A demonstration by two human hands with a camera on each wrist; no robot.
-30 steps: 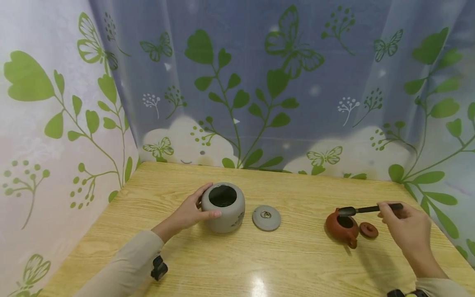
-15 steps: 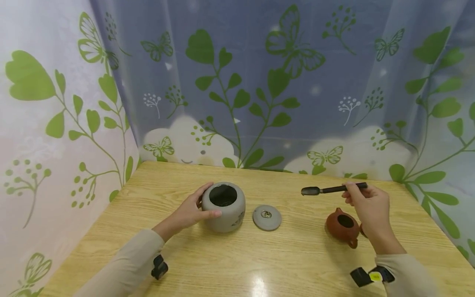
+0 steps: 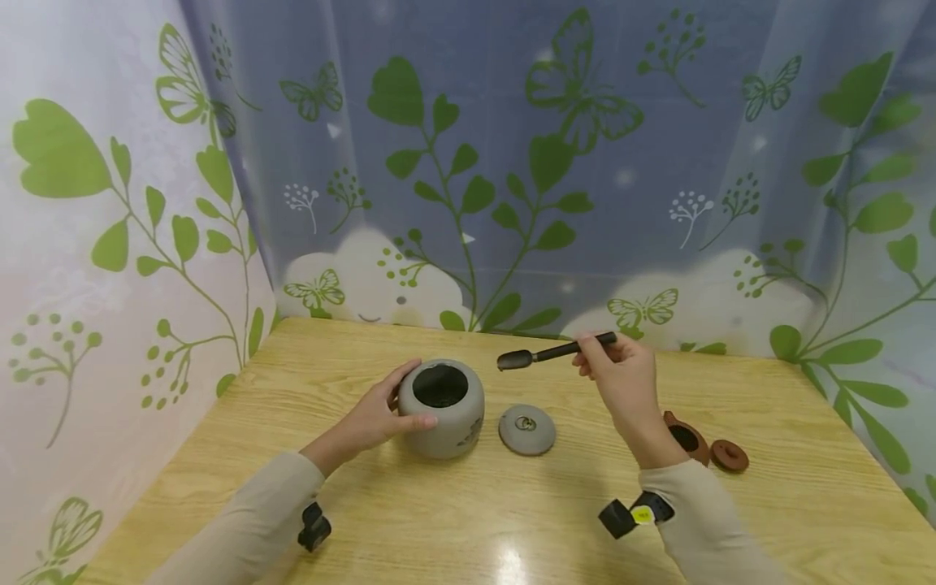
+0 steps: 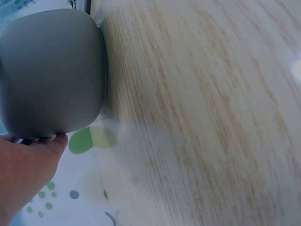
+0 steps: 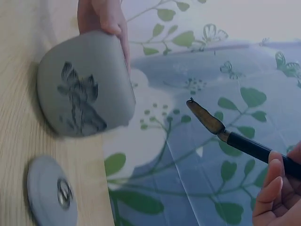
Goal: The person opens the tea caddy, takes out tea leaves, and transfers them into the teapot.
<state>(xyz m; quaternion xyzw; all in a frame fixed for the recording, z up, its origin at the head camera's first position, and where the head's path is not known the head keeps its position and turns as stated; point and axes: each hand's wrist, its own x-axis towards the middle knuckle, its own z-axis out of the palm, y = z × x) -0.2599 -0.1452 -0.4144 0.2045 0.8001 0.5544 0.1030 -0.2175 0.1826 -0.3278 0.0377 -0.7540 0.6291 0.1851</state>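
My left hand (image 3: 371, 416) grips a round grey ceramic tea jar (image 3: 442, 435), its thumb on the near side and fingers round the left. The jar stands uncovered, with dark contents inside and a dark floral design that shows in the right wrist view. Held up to the jar's right, a tea scoop (image 3: 516, 360) with a black handle (image 5: 251, 149) is pinched by my right hand (image 3: 625, 378). A tiny dark bit clings to the scoop's tip. The jar's grey lid (image 3: 537, 441), with a metal ring, lies between the hands.
A reddish-brown clay teapot (image 3: 703, 452), open on top, is partly hidden behind my right forearm. Its small lid (image 3: 730, 457) lies just right of it. A curtain (image 3: 468, 162) with leaves and butterflies rises behind the wooden table (image 3: 453, 520).
My right hand has carried the tea scoop left, from over the teapot to near the jar. My left hand and the jar have stayed in place.
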